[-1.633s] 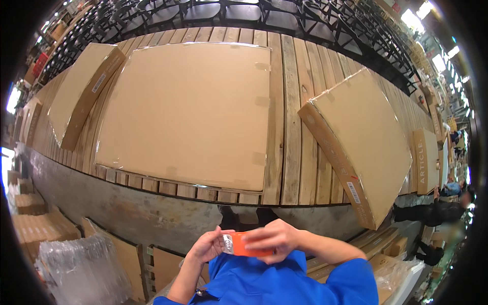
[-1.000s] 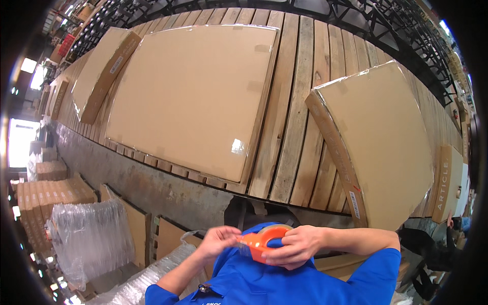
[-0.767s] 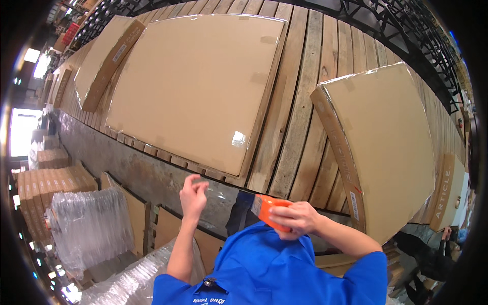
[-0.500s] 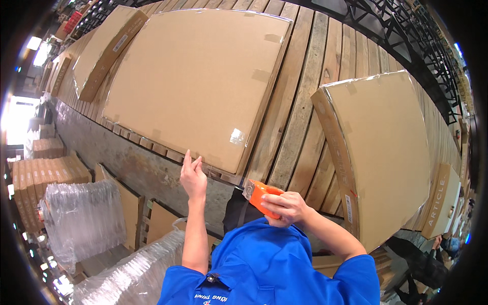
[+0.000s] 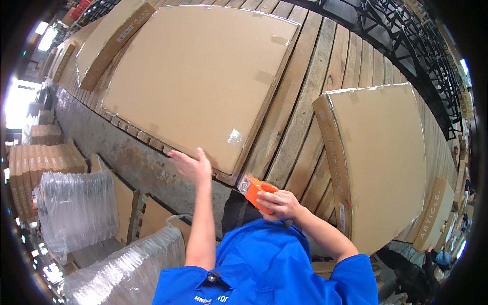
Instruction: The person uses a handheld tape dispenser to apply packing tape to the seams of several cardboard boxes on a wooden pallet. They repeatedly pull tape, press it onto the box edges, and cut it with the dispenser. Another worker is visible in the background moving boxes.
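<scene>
My right hand [image 5: 280, 204] grips orange tape dispenser [image 5: 255, 192], left hand [image 5: 189, 166] open at flat carton's [image 5: 203, 81] 6 o'clock edge.

A large flat brown cardboard box [image 5: 203, 86] lay on the wooden slats; a second flat box [image 5: 381, 162] lay well apart to its right, a white label [image 5: 341, 217] on its side; narrower cartons [image 5: 109, 43] lay upper left; stacked boxes [image 5: 43, 160] stood below left.

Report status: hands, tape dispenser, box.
Right hand grips orange tape dispenser. Left hand open at large flat cardboard box near edge. Nothing between them.
</scene>
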{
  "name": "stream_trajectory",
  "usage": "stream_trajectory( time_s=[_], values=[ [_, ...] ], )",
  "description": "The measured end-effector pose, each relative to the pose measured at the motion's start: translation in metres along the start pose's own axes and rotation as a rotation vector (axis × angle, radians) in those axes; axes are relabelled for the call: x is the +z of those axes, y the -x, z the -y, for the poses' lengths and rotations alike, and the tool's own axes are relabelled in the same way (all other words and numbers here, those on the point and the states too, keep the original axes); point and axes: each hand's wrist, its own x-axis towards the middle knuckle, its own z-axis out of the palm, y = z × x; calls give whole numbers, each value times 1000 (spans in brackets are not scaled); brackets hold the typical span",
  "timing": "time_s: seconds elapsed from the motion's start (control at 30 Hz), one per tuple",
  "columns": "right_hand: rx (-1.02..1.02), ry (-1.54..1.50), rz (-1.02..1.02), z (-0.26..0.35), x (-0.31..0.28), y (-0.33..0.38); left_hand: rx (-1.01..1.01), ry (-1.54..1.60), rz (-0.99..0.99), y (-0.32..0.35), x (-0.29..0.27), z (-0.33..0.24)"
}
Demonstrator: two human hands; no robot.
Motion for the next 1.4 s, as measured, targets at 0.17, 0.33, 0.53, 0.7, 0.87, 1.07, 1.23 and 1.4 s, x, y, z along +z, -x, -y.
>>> stream_trajectory(
  time_s=[0.17, 0.33, 0.53, 0.7, 0.87, 1.07, 1.23, 1.4],
  values=[
    [-25, 9, 15, -3, 1, 2, -238, 102, -34, 26, 45, -36],
    [-57, 22, -7, -15, 6, 11, -327, 464, -104, 29, 44, -39],
    [-38, 65, -9, -19, 17, 19, -327, 422, -58, 30, 41, -36],
    [-58, 66, 20, -24, 27, 18, -314, 267, -3, 26, 42, -35],
    [-149, 56, 78, -37, 42, 16, -290, 240, -2, 4, 43, -23],
    [-220, 45, 100, -22, 79, -31, -224, 244, 42, -66, 31, 24],
    [-239, 4, 72, -13, 131, -94, -83, 226, 77, -148, 32, 77],
    [-185, -11, 174, -9, 134, -122, 19, 202, 100, -225, 35, 127]
  ],
)
